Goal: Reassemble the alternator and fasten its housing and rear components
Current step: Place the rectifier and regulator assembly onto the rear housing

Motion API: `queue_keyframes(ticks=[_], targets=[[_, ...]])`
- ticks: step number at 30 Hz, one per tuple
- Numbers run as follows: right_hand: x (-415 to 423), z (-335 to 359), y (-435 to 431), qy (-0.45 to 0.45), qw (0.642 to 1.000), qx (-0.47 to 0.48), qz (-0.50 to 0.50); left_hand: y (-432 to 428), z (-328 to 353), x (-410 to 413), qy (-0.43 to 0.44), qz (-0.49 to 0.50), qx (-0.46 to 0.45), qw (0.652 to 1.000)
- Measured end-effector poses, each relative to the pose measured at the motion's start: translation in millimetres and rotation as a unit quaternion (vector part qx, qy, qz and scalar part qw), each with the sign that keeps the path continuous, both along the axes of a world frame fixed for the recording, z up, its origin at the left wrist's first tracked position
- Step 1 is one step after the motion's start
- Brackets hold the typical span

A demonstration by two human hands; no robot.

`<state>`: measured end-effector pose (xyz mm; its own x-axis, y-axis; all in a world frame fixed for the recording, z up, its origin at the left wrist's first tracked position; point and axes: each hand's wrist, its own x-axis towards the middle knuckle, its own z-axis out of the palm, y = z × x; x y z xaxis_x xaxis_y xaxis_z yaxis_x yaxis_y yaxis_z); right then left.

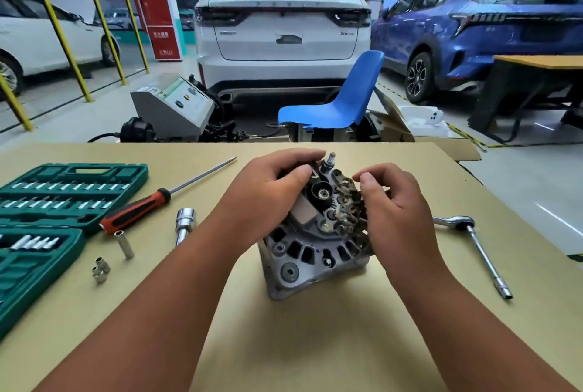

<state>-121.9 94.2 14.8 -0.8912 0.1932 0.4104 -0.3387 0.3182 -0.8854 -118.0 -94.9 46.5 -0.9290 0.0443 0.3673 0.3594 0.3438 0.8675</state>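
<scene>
On bench [315,344], alternator [303,249] propped on edge; left grip [268,190] curled round black rear part [317,194], right grip [394,199] pinching rear plate [345,199]. Risk: tipping or misseating under uneven pressure.

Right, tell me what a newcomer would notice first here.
The alternator stands in the middle of the table, rear side up, held by the left hand and right hand. To its left lie an open green socket set and a red-and-black screwdriver; a ratchet wrench lies to its right. Beyond the table stand a blue chair and a white SUV.
</scene>
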Motion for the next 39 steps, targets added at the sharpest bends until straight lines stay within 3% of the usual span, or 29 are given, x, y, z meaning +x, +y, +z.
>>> queue_keyframes(ticks=[7,14,18,22,26,29,32,35,39], targets=[[-2.4,6.3,10.4,-0.074,0.987,-0.095,0.108,2.4,-4.0,-2.3,0.017,-0.018,0.013,1.000],[1.0,10.5,14.3,-0.071,0.987,-0.056,0.132,-4.8,-4.4,7.0,0.056,0.002,0.055,0.997],[-2.2,11.2,17.4,-0.039,0.992,-0.064,0.100,-43.1,0.3,28.8,0.071,0.075,0.076,0.992],[-1.6,14.6,17.9,0.016,0.996,-0.079,0.038,-105.0,-4.3,67.3,0.069,0.228,0.106,0.965],[-0.5,12.0,16.2,0.049,0.995,-0.091,0.014,-151.9,-24.9,92.9,-0.048,0.319,-0.042,0.946],[-6.1,5.7,18.8,0.065,0.994,-0.084,-0.007,-168.9,-38.2,108.0,-0.069,0.373,-0.171,0.909],[-15.9,-2.6,23.1,0.054,0.995,-0.084,-0.013,-188.4,-37.3,117.1,-0.104,0.428,-0.216,0.871],[-29.1,-12.9,25.6,0.044,0.998,-0.052,0.003,-206.9,-33.8,118.6,-0.192,0.427,-0.281,0.838],[-46.2,-6.8,20.6,-0.016,0.998,-0.037,0.039,-206.4,-36.3,109.8,-0.248,0.380,-0.351,0.819]])
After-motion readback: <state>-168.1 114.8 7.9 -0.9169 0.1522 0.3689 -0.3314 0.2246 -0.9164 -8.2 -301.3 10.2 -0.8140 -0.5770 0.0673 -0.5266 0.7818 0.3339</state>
